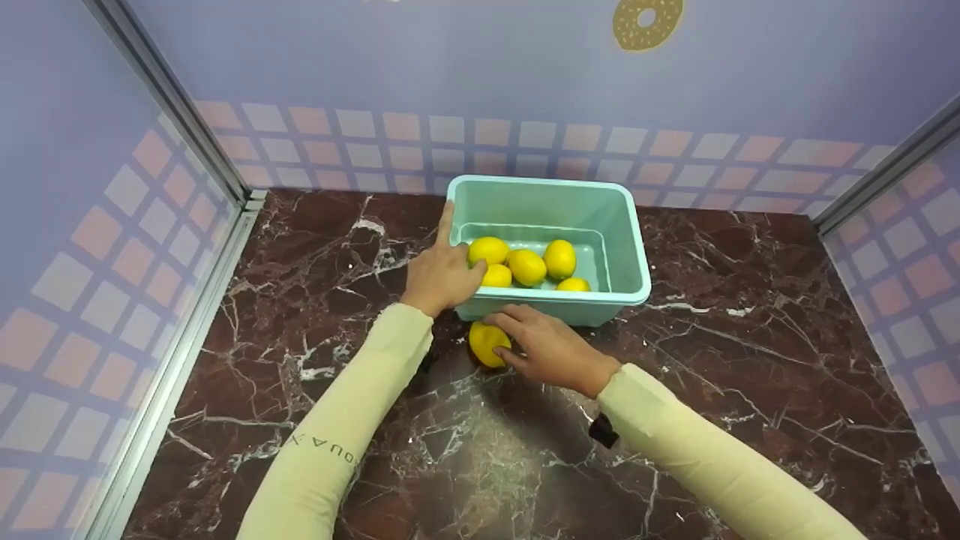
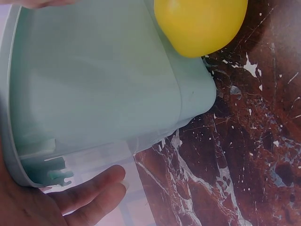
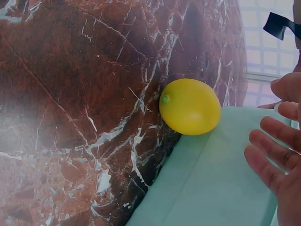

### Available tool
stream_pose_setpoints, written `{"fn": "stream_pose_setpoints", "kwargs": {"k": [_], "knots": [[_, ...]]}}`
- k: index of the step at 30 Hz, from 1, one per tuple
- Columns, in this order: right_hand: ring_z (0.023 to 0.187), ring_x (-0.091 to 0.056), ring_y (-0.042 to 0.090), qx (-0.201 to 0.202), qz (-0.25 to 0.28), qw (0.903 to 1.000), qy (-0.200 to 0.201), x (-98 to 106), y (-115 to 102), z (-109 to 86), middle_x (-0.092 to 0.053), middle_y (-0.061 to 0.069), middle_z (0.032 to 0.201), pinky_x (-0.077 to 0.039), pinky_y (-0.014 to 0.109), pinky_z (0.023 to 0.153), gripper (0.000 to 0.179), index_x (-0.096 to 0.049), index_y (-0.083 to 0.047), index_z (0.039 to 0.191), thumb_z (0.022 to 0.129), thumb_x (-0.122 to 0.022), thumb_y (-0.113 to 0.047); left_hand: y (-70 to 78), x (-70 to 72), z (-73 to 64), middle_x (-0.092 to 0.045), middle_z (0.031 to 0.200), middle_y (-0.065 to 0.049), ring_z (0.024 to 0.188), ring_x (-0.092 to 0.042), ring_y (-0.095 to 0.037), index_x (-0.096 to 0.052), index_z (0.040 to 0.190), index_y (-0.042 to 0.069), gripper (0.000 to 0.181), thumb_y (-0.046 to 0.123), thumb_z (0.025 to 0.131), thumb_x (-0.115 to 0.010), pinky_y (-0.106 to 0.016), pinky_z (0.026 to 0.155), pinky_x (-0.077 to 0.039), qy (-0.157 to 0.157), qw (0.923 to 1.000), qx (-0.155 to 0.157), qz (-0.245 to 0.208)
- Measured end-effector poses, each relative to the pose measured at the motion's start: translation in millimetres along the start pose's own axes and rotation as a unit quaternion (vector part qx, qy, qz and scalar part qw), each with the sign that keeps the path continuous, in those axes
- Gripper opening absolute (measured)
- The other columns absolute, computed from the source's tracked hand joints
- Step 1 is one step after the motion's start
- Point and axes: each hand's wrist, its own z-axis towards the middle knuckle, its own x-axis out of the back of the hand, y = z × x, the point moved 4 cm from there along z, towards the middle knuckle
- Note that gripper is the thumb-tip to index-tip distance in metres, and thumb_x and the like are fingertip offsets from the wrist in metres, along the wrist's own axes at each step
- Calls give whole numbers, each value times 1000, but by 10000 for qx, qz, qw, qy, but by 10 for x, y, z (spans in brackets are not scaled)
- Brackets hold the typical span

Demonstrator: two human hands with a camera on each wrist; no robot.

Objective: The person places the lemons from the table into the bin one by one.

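Note:
A pale green plastic bin (image 1: 547, 295) stands on the dark marbled table, with several yellow lemons (image 1: 527, 268) lying in it. At its left rim, my left hand (image 1: 442, 277) holds the side, the index finger stretched along the edge; in the left wrist view, fingers (image 2: 96, 193) extend past the outer wall. One more lemon (image 3: 190, 107) rests on the table at the foot of the bin's front wall. Just over this lemon hovers my right hand (image 1: 551, 349), its fingers spread; the right wrist view shows a gap between fingers (image 3: 275, 143) and fruit.
Behind the bin rises a lilac wall (image 1: 360, 60) with pink and white squares. Similar panels close off the left and right sides, joined by metal posts (image 1: 172, 97). Marbled tabletop (image 1: 750, 360) extends to both sides and toward me.

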Motion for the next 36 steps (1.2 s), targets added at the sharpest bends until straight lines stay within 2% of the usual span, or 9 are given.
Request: {"fn": "stream_pose_setpoints", "kwargs": {"k": [6,14,21,32,36], "knots": [[109,-59,17,-79,53,9999,-79,-78,15,33,-61,2,123,-51,36,94,41,-56,-14,130,92,-64,-27,1,3,4,8,165,-1,64,-58,-25,-69,104,8,46,45,95,-44,-38,58,-47,21,10000,3,-23],[111,-57,20,-248,169,9994,-195,-213,44,96,-61,5,124,-50,37,96,41,-57,-12,129,92,-65,-28,-3,7,6,7,165,-1,64,-58,-25,-69,111,7,49,46,95,-44,-39,59,-48,36,10000,-17,-25],[116,-56,24,-205,63,9995,-218,-352,74,144,-61,6,127,-47,41,100,45,-56,-13,132,91,-66,-28,1,9,-4,7,165,-2,64,-58,-24,-70,105,7,47,46,95,-44,-39,58,-48,51,10000,-27,-36],[116,-56,25,-182,17,9990,-408,-496,67,207,-59,7,128,-48,41,99,48,-56,-14,132,88,-69,-28,10,5,-5,8,165,-1,68,-60,-25,-67,117,5,52,46,95,-43,-40,62,-50,1,10000,-6,15],[116,-56,25,-130,12,9988,-470,-560,43,215,-58,8,128,-48,41,98,51,-56,-13,132,86,-72,-28,6,8,-10,9,165,-1,70,-61,-25,-67,117,5,53,47,95,-43,-40,64,-51,-22,10000,-5,15]]}}
